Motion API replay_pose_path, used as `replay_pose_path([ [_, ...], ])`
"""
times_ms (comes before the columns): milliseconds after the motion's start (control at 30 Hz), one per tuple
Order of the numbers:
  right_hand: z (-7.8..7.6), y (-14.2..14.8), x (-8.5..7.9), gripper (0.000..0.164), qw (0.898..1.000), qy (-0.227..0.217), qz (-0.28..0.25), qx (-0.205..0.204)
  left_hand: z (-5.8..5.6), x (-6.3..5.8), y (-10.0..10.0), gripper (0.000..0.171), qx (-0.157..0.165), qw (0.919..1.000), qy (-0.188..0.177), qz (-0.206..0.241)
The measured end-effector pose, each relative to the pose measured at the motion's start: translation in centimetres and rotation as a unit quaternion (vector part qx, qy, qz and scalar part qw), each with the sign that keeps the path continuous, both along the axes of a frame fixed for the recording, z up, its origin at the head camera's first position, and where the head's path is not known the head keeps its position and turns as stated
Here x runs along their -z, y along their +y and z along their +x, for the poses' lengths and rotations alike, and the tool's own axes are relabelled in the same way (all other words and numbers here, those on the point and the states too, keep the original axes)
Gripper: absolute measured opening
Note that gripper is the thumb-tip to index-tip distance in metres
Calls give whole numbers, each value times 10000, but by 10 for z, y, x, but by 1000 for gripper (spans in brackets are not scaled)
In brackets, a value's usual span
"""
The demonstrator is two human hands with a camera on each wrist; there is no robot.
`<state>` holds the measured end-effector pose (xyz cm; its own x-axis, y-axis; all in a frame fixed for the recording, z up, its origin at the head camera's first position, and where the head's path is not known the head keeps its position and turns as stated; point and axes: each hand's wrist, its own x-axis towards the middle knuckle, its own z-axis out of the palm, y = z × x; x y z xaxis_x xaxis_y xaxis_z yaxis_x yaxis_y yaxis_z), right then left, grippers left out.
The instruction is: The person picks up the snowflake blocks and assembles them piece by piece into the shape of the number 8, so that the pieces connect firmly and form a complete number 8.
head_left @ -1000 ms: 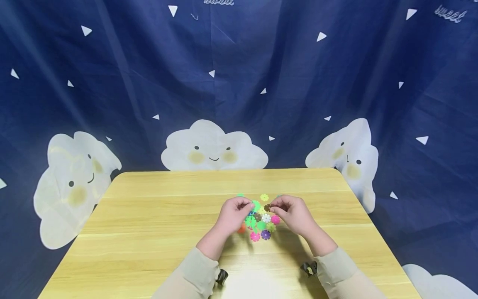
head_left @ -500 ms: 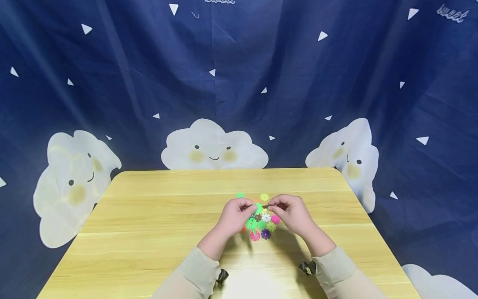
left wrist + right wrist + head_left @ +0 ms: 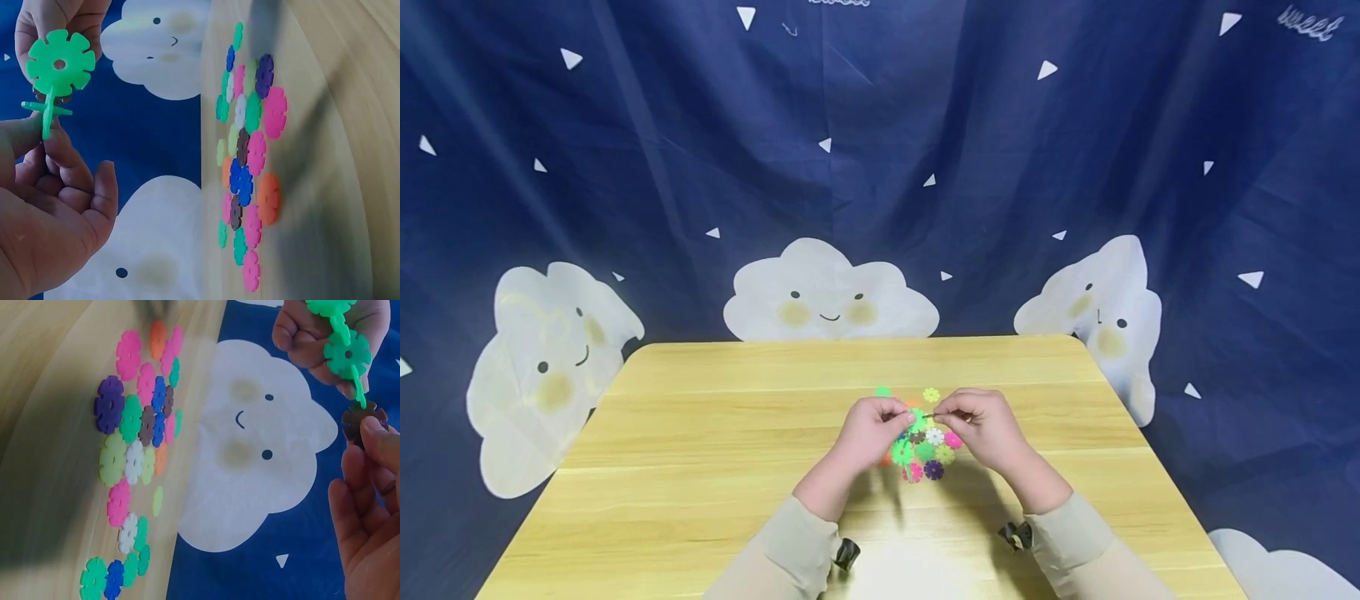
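Just above the table, my left hand (image 3: 872, 429) grips a short chain of interlocked green flower-shaped plastic discs (image 3: 74, 76) between thumb and fingers. The discs sit at right angles to each other, slotted edge to edge. My right hand (image 3: 991, 427) pinches a brown notched disc (image 3: 355, 419) of the same kind. In the right wrist view the brown disc's edge meets the lowest green disc of the chain. Seen from the head, the brown disc is nearly edge-on, and the fingers hide part of it.
Under the hands, many loose discs lie flat on the wooden table (image 3: 700, 433), including a purple disc (image 3: 265, 76), an orange disc (image 3: 269, 199) and a white disc (image 3: 134, 461). A dark blue curtain (image 3: 880, 192) with cloud prints hangs behind the table's far edge.
The right hand has moved slightly left with the brown disc, closing on the green chain. The brown disc has turned from face-on to nearly edge-on. The left hand has shifted slightly right.
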<state>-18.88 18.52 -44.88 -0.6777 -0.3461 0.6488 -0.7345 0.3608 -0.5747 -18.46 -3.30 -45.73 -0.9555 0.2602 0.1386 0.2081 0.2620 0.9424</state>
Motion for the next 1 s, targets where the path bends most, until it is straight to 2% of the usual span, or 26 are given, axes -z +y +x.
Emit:
replay_pose_path([
  [200,-1,0,2,21,9996,97,173,-221,0,0,-2,7,87,9998,116,-107],
  [367,-1,0,3,20,9997,118,38,-223,0,-1,-1,7,119,9998,95,-127],
  [600,3,0,5,23,9997,106,130,-171,-1,-2,0,9,491,9979,-51,-430],
  [667,3,3,6,23,9997,16,246,8,-1,-3,0,8,508,9973,-75,-527],
  [733,2,9,7,23,9985,-159,364,365,0,-3,0,7,463,9974,-71,-549],
  [800,-1,18,9,21,9933,-506,509,905,0,-3,-1,8,341,9979,-74,-543],
  [867,-5,28,13,15,9824,-971,696,1437,0,-4,-1,8,195,9986,-66,-488],
  [933,-9,39,19,12,9659,-1520,965,1862,0,-4,-1,8,71,9991,-96,-416],
  [1000,-11,48,26,16,9474,-2028,1280,2121,0,-5,-2,8,12,9994,-115,-338],
])
